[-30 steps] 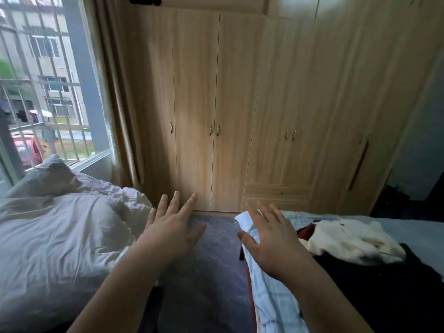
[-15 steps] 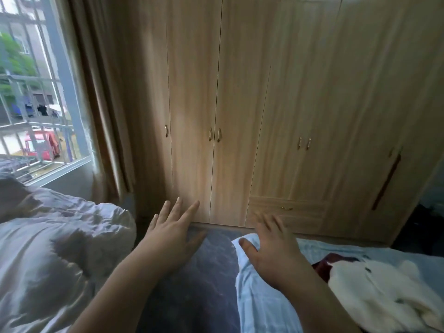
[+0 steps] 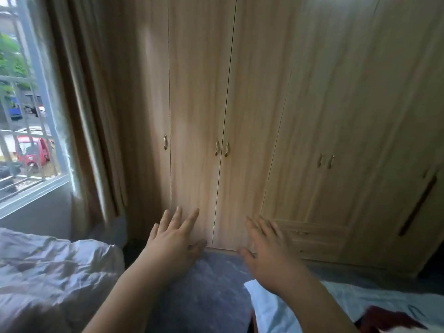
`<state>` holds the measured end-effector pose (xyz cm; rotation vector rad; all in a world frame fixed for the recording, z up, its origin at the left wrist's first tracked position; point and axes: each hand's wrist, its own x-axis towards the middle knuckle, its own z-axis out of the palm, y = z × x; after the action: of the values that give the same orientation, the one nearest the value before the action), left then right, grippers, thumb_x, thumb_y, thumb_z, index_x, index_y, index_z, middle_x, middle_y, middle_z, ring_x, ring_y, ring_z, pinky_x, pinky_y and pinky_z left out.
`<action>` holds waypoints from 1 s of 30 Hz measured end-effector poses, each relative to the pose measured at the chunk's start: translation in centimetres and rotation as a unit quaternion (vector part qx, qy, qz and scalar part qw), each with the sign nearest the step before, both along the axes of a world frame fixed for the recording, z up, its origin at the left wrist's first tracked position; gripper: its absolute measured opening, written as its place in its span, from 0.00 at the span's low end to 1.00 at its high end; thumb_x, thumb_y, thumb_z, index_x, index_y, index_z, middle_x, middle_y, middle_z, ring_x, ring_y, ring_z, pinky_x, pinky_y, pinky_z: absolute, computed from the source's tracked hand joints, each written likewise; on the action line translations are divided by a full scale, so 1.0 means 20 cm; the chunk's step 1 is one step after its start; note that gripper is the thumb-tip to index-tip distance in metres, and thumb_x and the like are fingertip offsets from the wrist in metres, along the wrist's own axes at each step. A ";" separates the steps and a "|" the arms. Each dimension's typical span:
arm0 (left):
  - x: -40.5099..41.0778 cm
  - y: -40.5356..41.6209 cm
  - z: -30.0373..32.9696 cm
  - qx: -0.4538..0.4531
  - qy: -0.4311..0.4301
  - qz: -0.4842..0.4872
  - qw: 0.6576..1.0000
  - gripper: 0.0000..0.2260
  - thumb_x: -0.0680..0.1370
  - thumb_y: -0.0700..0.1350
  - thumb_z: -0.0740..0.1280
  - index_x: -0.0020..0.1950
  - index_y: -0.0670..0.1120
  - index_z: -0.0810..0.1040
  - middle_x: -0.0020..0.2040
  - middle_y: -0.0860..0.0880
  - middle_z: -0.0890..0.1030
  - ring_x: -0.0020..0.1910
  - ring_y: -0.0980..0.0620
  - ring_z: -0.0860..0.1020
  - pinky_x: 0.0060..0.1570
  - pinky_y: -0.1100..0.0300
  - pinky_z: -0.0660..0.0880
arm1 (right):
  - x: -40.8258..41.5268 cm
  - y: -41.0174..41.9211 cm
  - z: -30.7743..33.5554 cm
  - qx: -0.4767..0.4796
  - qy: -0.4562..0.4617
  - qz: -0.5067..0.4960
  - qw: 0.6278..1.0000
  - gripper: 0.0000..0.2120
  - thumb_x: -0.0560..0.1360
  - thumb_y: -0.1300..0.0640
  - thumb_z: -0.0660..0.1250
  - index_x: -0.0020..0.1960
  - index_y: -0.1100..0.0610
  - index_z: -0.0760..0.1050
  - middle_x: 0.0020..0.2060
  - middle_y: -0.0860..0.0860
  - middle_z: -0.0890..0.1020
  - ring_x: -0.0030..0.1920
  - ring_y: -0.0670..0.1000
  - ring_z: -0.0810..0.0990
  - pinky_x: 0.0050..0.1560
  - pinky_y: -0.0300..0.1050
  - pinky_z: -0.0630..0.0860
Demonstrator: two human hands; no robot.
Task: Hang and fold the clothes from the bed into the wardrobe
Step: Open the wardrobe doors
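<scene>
Two hands reach out in the head view, over the bed [image 3: 204,292]. The left hand [image 3: 174,243] has its fingers spread flat, its grip released and empty. The right hand [image 3: 269,255] is spread too, grip released, holding nothing, just above a light blue cloth [image 3: 269,306] that lies on the bed. A dark red garment [image 3: 384,319] sits at the bottom right corner. The wooden wardrobe [image 3: 264,116] stands just past the bed with all its doors closed. A white duvet [image 3: 48,272] lies bunched on the left, below the window [image 3: 24,116].
</scene>
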<state>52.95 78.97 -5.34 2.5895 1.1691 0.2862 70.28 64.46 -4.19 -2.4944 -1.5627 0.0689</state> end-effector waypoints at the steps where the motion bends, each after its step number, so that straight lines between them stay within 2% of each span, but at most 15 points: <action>1: 0.03 0.11 0.02 -0.006 0.002 -0.002 1.000 0.33 0.80 0.66 0.53 0.78 0.64 0.37 0.81 0.51 0.38 0.79 0.44 0.37 0.77 0.42 0.45 | 0.02 0.10 0.02 0.004 -0.004 0.001 1.000 0.32 0.82 0.39 0.50 0.80 0.44 0.40 0.81 0.47 0.44 0.80 0.53 0.42 0.78 0.55 0.47; 5: 0.15 0.46 0.06 -0.016 0.010 -0.019 1.000 0.33 0.80 0.65 0.52 0.78 0.62 0.37 0.81 0.50 0.39 0.79 0.44 0.38 0.78 0.43 0.45 | 0.14 0.46 0.05 0.025 -0.002 -0.011 1.000 0.32 0.82 0.38 0.49 0.80 0.44 0.40 0.81 0.46 0.45 0.80 0.52 0.44 0.78 0.52 0.46; 8: 0.25 0.64 0.02 -0.026 0.020 -0.026 0.999 0.33 0.80 0.65 0.53 0.78 0.62 0.37 0.81 0.50 0.39 0.79 0.44 0.37 0.78 0.43 0.45 | 0.24 0.65 -0.05 0.002 0.012 -0.017 1.000 0.37 0.74 0.31 0.42 0.80 0.44 0.42 0.81 0.47 0.48 0.80 0.52 0.47 0.78 0.50 0.48; 13: 0.45 0.95 -0.03 -0.038 0.039 -0.028 0.998 0.33 0.80 0.65 0.54 0.78 0.63 0.36 0.81 0.50 0.39 0.79 0.44 0.37 0.78 0.44 0.45 | 0.46 0.95 -0.09 0.007 0.036 -0.028 0.999 0.33 0.81 0.39 0.53 0.81 0.44 0.42 0.81 0.47 0.47 0.80 0.52 0.46 0.77 0.49 0.47; 17: 0.64 1.21 -0.05 -0.033 0.033 -0.016 0.999 0.33 0.81 0.63 0.54 0.78 0.62 0.36 0.81 0.49 0.39 0.79 0.43 0.38 0.78 0.44 0.44 | 0.66 1.21 -0.15 0.004 0.026 -0.003 1.000 0.33 0.81 0.39 0.53 0.80 0.45 0.43 0.81 0.48 0.48 0.80 0.52 0.47 0.78 0.48 0.47; 25: 1.32 1.72 -0.06 -0.004 0.063 -0.024 0.998 0.34 0.80 0.66 0.52 0.78 0.62 0.35 0.81 0.49 0.39 0.79 0.43 0.39 0.78 0.43 0.46 | 1.36 1.73 -0.22 -0.023 0.024 -0.016 0.999 0.34 0.80 0.36 0.51 0.80 0.44 0.40 0.81 0.48 0.46 0.80 0.54 0.46 0.77 0.57 0.53; 30: 1.65 2.02 0.01 0.016 0.010 -0.015 1.000 0.32 0.81 0.64 0.52 0.79 0.62 0.37 0.81 0.52 0.39 0.79 0.47 0.38 0.76 0.47 0.44 | 1.72 2.11 -0.14 0.028 0.013 0.007 1.000 0.33 0.81 0.37 0.51 0.80 0.45 0.41 0.81 0.48 0.48 0.80 0.53 0.45 0.78 0.56 0.52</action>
<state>85.86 119.27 -5.14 2.6396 1.1415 0.2754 104.75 106.65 -6.90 -2.4313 -1.5501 0.0578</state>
